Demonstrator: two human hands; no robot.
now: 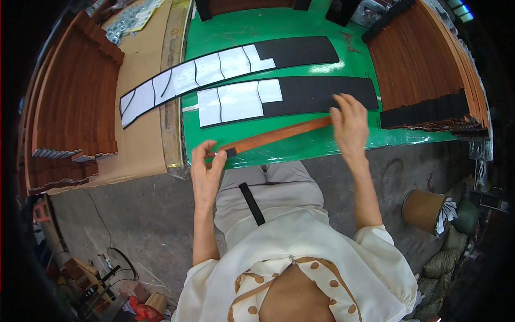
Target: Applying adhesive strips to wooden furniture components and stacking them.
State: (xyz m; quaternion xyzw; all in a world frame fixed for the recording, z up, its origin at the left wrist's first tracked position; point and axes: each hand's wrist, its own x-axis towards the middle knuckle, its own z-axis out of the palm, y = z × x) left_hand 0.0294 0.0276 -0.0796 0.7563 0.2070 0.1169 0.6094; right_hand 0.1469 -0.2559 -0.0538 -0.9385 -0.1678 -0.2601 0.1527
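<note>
Reddish-brown wooden pieces [75, 91] stand in a close-packed stack at the far left, on a flat sheet of brown cardboard [142, 142]. Silver-coloured metal parts [129, 24] lie beyond that stack. A long black strip sheet, partly covered with white backing [185, 77], extends from above the cardboard onto the green-covered worktop [257, 24]. A second, shorter black sheet with white backing [236, 102] lies nearer the person, on the worktop. The left hand [206, 166] has its thumb and fingers closed on the left end of a narrow reddish-brown wooden slat [281, 135], beside a small black end pad [230, 152]. The slat spans between both hands, above the worktop's near edge, with its right end slightly farther from the person. The right hand [351, 126] is at that end, fingers bent and parted from the thumb; whether they grip the slat cannot be told. At the right stands another stack of reddish-brown wooden pieces with black ends [421, 59]. A brown cylindrical drum [422, 210] rests on the grey floor [386, 182] below.
</note>
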